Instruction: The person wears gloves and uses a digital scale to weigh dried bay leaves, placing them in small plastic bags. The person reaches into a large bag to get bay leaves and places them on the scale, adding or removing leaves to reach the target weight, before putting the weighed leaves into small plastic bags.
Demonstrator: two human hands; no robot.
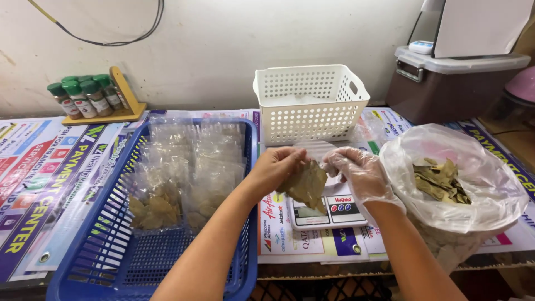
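**Two hands, one bundle of dried leaves**

Both forearms reached in from the bottom edge and met over the small scale (329, 212) at the middle of the table. Left hand (276, 167), bare, turned palm-inward with fingers curled and closed on the upper left edge of the dried leaves (307, 184). Right hand (356, 173), covered by a thin clear glove, bent at the wrist and closed its fingertips on something at the upper right of the same bundle; could not tell whether on a leaf or on the clear film there. Leaves hung between the two hands, just above the scale's platform, brown and flat, drooping below the fingertips. Seemed to sit inside a clear pouch, though hard to tell for certain.

Stood just to the right of the gloved hand: a large clear plastic bag (479, 189), mouth open, with more dried leaves inside. Lay to the left of the bare forearm: a blue basket (83, 245) holding filled clear packets (184, 173), some showing leaves. Sat behind the hands, near the wall: a white basket (309, 103). Kept at the far left against the wall: a wooden rack of green-capped spice bottles (89, 97). Spread under everything: printed banner sheets (39, 184).
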